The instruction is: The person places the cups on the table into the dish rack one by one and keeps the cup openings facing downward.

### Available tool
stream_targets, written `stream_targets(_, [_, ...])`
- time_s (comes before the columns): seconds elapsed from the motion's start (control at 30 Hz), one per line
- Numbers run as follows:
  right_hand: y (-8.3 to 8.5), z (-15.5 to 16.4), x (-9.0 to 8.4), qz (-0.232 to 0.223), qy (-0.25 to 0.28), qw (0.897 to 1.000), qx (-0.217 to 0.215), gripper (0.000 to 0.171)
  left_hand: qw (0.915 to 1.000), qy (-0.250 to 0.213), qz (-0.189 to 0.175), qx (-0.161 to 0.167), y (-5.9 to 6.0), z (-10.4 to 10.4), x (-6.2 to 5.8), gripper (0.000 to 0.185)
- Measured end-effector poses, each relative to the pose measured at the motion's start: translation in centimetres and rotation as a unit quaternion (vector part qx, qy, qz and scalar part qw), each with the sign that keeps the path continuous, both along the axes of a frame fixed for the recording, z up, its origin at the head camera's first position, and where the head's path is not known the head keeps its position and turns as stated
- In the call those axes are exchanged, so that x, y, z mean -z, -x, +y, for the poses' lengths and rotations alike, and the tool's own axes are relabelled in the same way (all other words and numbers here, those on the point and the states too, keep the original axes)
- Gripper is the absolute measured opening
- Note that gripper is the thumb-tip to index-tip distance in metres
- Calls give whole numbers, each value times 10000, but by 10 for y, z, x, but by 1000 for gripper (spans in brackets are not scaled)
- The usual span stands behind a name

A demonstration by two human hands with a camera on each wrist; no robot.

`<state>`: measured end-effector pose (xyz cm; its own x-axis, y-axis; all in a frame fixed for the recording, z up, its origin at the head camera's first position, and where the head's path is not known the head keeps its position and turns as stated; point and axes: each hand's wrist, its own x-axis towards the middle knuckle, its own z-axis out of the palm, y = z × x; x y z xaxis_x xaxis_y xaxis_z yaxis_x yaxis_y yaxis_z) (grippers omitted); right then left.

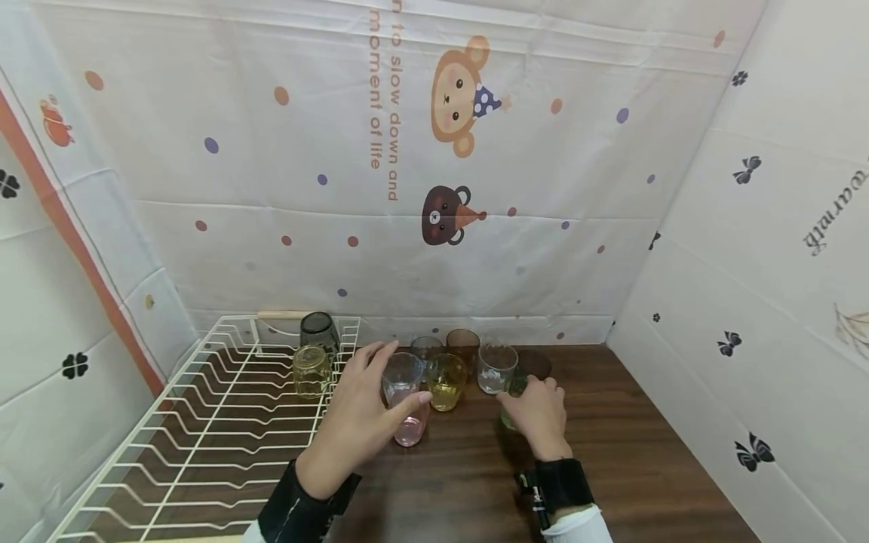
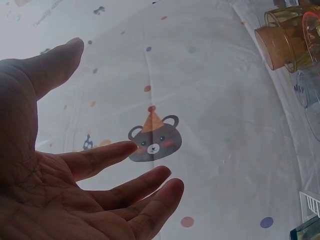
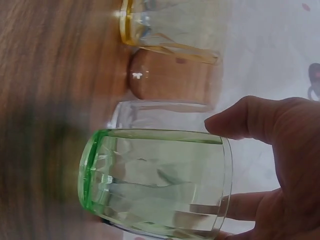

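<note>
My left hand (image 1: 372, 398) is open beside a pink glass (image 1: 407, 411) standing on the wooden table (image 1: 611, 452). Its thumb lies across the glass front, its fingers spread above the rim. In the left wrist view that hand (image 2: 90, 170) shows a bare palm holding nothing. My right hand (image 1: 536, 413) grips a green glass (image 1: 514, 392) that rests on the table. In the right wrist view the fingers (image 3: 250, 120) curl round the green glass (image 3: 160, 180).
A yellow glass (image 1: 446, 381), a clear glass (image 1: 495, 368), a brown glass (image 1: 463, 344) and more stand clustered behind the hands. A white wire rack (image 1: 217, 430) on the left holds a dark glass (image 1: 319, 330) and a pale yellow glass (image 1: 311, 371). Printed cloth walls (image 1: 434, 188) enclose the table.
</note>
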<state>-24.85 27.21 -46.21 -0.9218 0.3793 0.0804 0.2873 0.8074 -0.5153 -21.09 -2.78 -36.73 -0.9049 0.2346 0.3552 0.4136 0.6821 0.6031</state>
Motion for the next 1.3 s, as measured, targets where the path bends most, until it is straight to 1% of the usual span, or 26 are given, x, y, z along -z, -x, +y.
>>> stream_targets(0.13, [-3, 1, -7, 11, -18, 10000, -57, 81, 10000, 1, 51, 39, 0, 0, -1, 87])
stream_targets(0.27, [-5, 1, -11, 96, 97, 9998, -122, 79, 10000, 3, 84, 12, 0, 0, -2, 87])
stream_targets(0.47, [-6, 2, -11, 179, 482, 9985, -211, 73, 10000, 27, -5, -40, 1, -2, -2, 87])
stream_targets(0.6, [-6, 3, -12, 356, 809, 9959, -169, 71, 10000, 27, 9, -49, 0, -4, -3, 87])
stream_targets(0.77, [-7, 3, -16, 703, 1320, 9886, -181, 66, 10000, 7, 22, -77, -1, -5, -3, 87])
stream_targets(0.8, [-7, 3, -16, 766, 1480, 9858, -198, 64, 10000, 9, 29, -82, -1, -6, -3, 87])
stream_targets(0.87, [-7, 2, -17, 873, 1928, 9770, -241, 60, 9999, 17, 43, -90, -1, -6, -3, 87])
stream_targets(0.9, [-7, 1, -17, 944, 2151, 9717, -240, 57, 9999, 22, 44, -90, -1, -7, -3, 87])
stream_targets(0.93, [-7, 0, -17, 1033, 2451, 9637, -235, 54, 9999, 24, 48, -89, -1, -7, -3, 87])
stream_targets(1.0, [-5, -4, -17, 1243, 3157, 9404, -241, 47, 10000, 27, 37, -85, -1, -7, -3, 87])
stream_targets(1.07, [-3, -9, -17, 1433, 3866, 9106, -285, 38, 10000, 20, 26, -82, -1, -8, -3, 87])
stream_targets(1.17, [0, -17, -17, 1665, 4879, 8557, -458, 28, 10000, 29, 15, -82, -1, -8, -3, 87])
stream_targets(1.23, [1, -21, -17, 1717, 5370, 8236, -623, 24, 10000, 34, 28, -82, 0, -8, -3, 87])
stream_targets(1.3, [1, -25, -17, 1719, 5753, 7953, -832, 21, 10000, 39, 43, -80, 0, -8, -3, 87])
